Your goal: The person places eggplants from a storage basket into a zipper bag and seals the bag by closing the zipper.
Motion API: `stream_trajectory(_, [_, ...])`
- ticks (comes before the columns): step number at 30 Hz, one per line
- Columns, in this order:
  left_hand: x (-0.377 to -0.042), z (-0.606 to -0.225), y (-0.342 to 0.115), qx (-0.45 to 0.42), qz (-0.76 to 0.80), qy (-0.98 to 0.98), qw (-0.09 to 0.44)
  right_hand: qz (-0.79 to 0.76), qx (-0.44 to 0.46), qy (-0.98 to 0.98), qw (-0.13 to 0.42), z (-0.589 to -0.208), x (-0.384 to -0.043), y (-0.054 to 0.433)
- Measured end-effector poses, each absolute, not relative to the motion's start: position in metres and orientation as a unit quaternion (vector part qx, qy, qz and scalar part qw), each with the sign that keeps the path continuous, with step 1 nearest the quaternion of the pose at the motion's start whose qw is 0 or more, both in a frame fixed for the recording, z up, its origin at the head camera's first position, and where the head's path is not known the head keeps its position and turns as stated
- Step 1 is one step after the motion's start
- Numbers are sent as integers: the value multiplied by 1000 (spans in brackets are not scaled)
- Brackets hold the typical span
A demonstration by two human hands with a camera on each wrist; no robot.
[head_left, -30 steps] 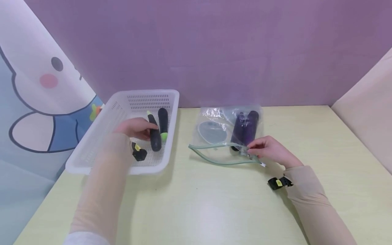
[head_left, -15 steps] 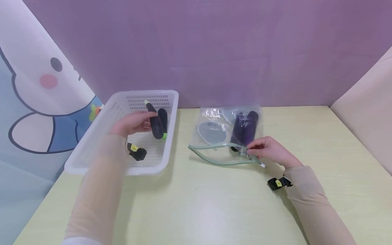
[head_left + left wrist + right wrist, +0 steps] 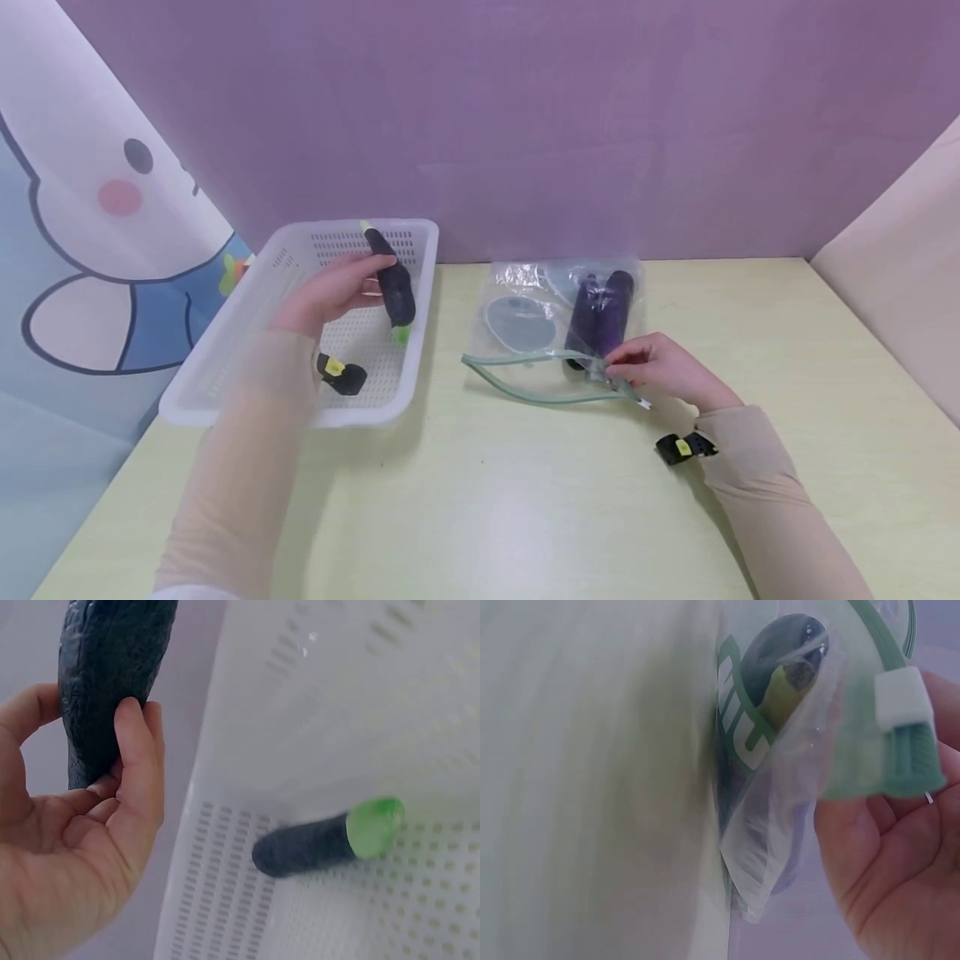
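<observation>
My left hand [image 3: 333, 292] holds a dark eggplant [image 3: 392, 279] with a pale stem, lifted above the white basket. In the left wrist view, thumb and fingers curl round the lower part of it. A second dark eggplant [image 3: 307, 846], with a bright green end, lies in the basket; the held one mostly hides it in the head view. My right hand [image 3: 663, 371] pinches the right corner of the mouth of a clear zip bag [image 3: 521, 325]. Two purple eggplants [image 3: 617, 304] lie inside the bag. A white slider [image 3: 904, 697] sits on its green zip, near my right fingers.
The perforated white basket [image 3: 360, 415] stands at the left of the pale table [image 3: 525, 500]. A purple backdrop [image 3: 525, 125] rises behind. Black wrist cameras are strapped to both wrists, the left one [image 3: 345, 377] hanging over the basket.
My left hand has lifted the dark eggplant up from the basket and moved away and slightly to the right. The right hand and the bag have stayed in place.
</observation>
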State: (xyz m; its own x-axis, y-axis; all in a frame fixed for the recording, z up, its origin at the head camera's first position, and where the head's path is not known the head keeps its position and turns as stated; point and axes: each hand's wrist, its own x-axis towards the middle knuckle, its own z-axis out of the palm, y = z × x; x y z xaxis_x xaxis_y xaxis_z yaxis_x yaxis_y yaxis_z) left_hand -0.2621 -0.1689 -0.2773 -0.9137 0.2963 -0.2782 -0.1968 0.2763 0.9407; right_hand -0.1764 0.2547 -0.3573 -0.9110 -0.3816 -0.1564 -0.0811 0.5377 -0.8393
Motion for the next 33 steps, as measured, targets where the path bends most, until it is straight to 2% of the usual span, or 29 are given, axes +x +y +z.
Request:
stream_trajectory(19, [-253,-256,-132,57,607,762,216,-466,-142,858,167,-363,-182,256])
stream_trajectory(27, [-234,-230,-93,119,566,785,223,-467,-136,857,167,-361,-180,255])
stream_trajectory(33, [-218,-222,-74,170,519,798,255,-466,-139,858,168,-360,-182,254])
